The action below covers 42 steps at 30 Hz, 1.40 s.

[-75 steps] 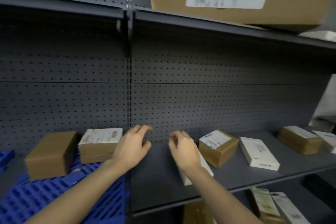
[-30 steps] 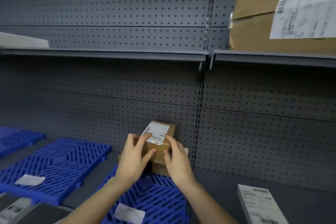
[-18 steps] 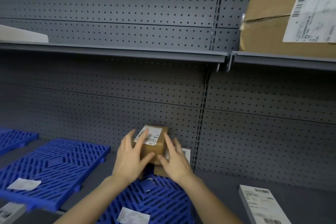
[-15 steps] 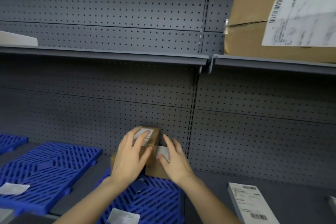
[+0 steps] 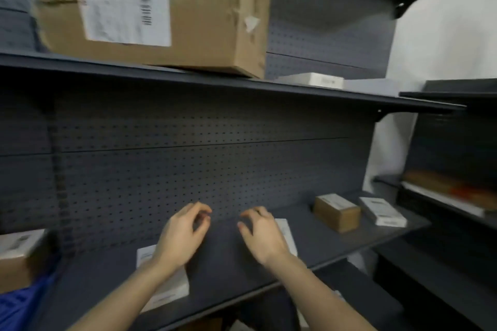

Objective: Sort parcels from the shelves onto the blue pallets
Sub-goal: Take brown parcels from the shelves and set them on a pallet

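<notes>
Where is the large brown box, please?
In the head view, upper left: the large brown box sits on the top shelf, left of a white parcel.

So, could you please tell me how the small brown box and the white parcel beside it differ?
The small brown box is tan cardboard, the white parcel white. The brown box stands taller; the white parcel lies flatter and nearer the right end of the shelf. Both rest on it, labels up.
</notes>
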Motion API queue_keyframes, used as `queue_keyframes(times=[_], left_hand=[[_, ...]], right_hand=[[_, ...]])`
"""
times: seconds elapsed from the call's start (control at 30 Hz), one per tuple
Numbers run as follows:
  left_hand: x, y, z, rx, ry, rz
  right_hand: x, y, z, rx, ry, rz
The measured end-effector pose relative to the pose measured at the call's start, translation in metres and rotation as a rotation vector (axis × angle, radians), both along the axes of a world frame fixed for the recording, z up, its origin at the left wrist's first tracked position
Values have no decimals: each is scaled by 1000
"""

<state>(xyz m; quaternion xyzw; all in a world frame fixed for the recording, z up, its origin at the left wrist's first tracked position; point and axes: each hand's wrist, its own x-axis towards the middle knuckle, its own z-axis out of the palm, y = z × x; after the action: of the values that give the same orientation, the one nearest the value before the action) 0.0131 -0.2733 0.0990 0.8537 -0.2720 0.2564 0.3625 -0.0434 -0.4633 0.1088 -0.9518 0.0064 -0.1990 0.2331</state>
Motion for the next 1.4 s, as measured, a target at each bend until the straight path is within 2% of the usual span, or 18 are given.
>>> queue_keyframes(times=[0.23, 0.4, 0.53, 0.77, 0.93, 1.1, 1.23, 1.4], left_hand=[[-10, -178, -12, 7, 80, -210], [-3, -281, -29, 145, 269, -325], [15, -347, -48, 213, 347, -333], [86, -426, -80, 197, 522, -312], [117, -445, -82, 292, 486, -231], [115, -432, -70, 192, 469, -216], [92, -382, -46, 60, 353, -168], [28, -277, -21, -42, 229, -2]], right_hand=[[-48, -173, -21, 37, 43, -254], [-54, -253, -35, 117, 90, -342], [-35, -307, -50, 185, 145, -361], [42, -387, -67, 218, 231, -314], [86, -414, -74, 186, 297, -201], [93, -407, -64, 228, 201, -100], [83, -368, -43, 256, 45, 13], [53, -268, -24, 315, -78, 211]])
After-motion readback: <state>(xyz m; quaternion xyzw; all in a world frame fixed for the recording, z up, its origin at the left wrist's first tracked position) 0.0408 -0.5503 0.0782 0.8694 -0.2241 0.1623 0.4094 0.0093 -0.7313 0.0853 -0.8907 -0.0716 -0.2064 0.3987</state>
